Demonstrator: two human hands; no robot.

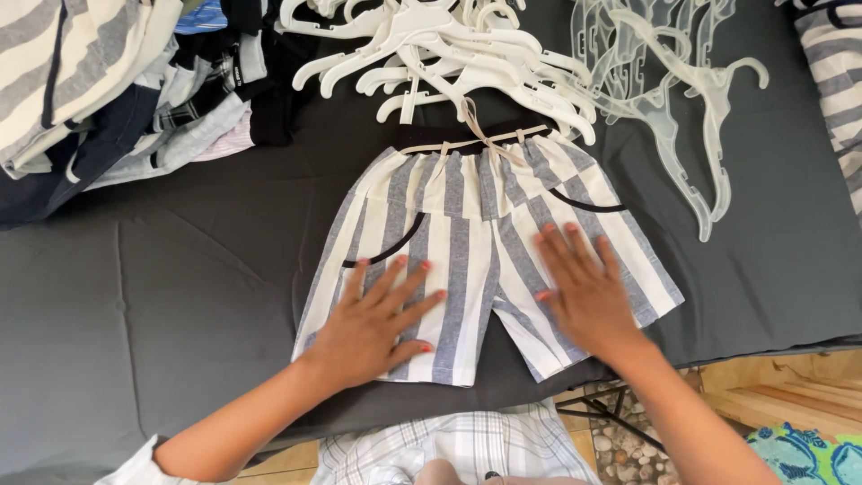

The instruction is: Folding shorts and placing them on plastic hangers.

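- A pile of folded clothes [117, 81] lies at the far left corner of the dark grey cloth-covered table [135, 305]; the frame cuts off its top and left side.
- Between this pile and the near edge the cloth is bare and wide.
- The left hand [373, 319] lies flat on the left leg of the striped shorts [476, 242], fingers spread wide, holding nothing.
- The shorts lie in the middle of the table, waistband away from the person, hems near the front edge.
- The right hand [584, 287] presses flat on the right leg, fingers slightly apart; it looks a little blurred.
- White hangers [449, 54] touch the waistband; clear hangers [664, 90] lie just beside, partly cut off.
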